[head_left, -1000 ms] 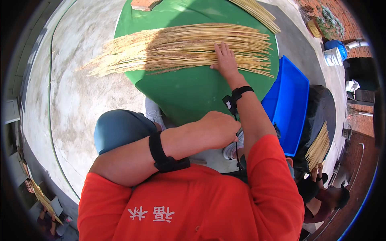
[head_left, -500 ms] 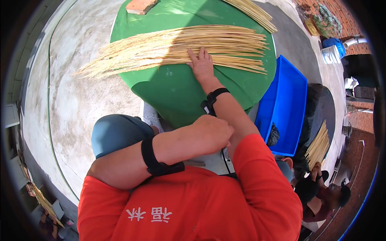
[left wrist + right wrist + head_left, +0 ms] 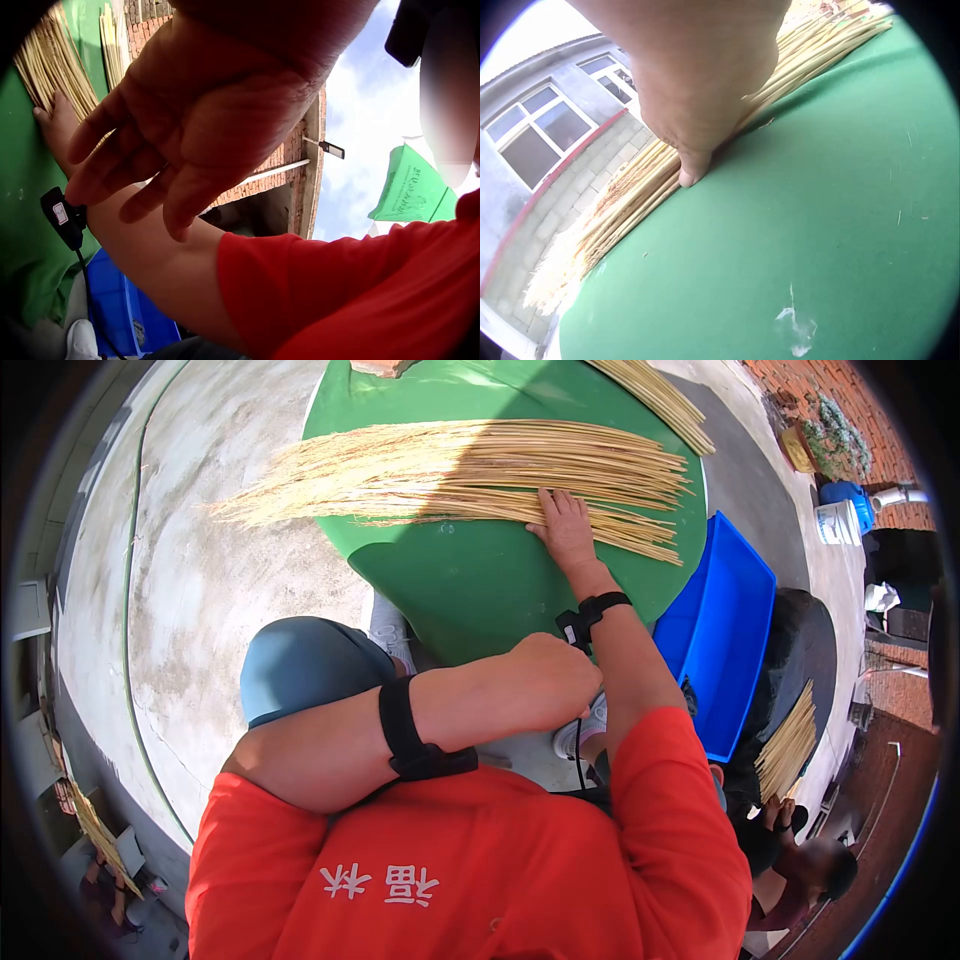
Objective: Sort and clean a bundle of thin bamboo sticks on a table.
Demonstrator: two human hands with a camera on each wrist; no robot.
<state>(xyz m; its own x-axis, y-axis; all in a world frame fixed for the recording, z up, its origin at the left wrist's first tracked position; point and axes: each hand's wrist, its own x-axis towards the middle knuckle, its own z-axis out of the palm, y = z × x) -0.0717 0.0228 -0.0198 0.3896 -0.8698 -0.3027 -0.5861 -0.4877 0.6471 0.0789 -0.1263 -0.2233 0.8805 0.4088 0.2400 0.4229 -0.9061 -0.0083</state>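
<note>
A wide layer of long straw-coloured stalks with feathery heads lies across the green-covered table, heads to the left and bare ends to the right. My right hand rests on the near edge of this layer, fingers stretched over the stalks. In the right wrist view its thumb lies along the stalks' near edge. Bent across my body, my left arm ends in the left hand, which hangs near the right forearm. The left wrist view shows the left hand loosely curled and holding nothing.
A brick and a second bundle of stalks lie at the table's far side. Right of the table is a blue tray. Beyond it, another person handles more stalks. A white bucket stands farther back.
My right hand slid left along the stalks, then came back right to their near edge. The near stalks' bare ends now splay toward me. The left hand stays near the right forearm.
</note>
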